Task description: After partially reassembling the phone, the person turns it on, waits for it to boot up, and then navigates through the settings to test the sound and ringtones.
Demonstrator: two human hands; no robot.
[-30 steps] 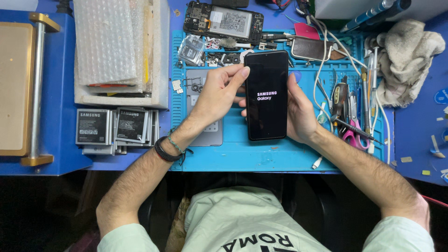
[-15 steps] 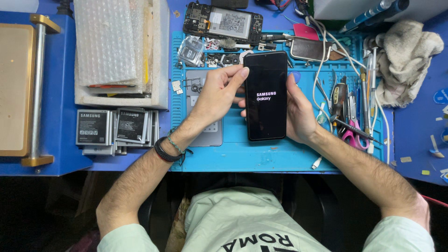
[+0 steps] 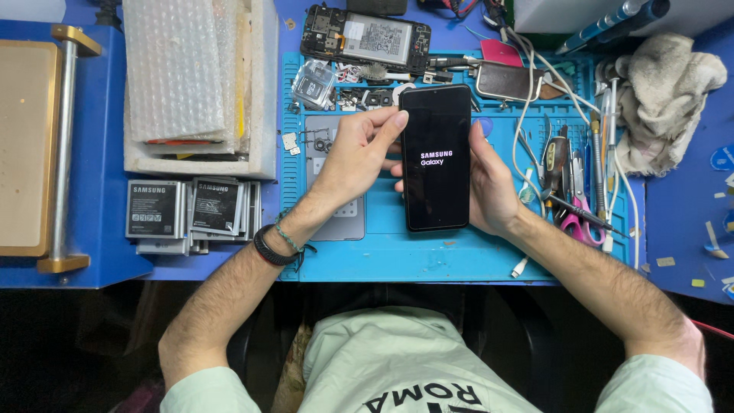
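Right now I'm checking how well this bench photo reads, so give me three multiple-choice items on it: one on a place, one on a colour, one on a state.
1. Where does the opened phone with its battery showing lie?
A. Beyond the held smartphone, at the mat's far edge
B. On the cloth
C. Under the left wrist

2. What colour is the work mat?
A. Red
B. Light blue
C. Black

3. What state is the smartphone in?
A. Screen cracked and dark
B. Face down on the mat
C. Lit, white lettering on black, held in both hands

Answers: 1 A, it sits above the smartphone's top edge. 2 B, bare mat shows below the phone. 3 C, the left hand and right hand grip its sides.
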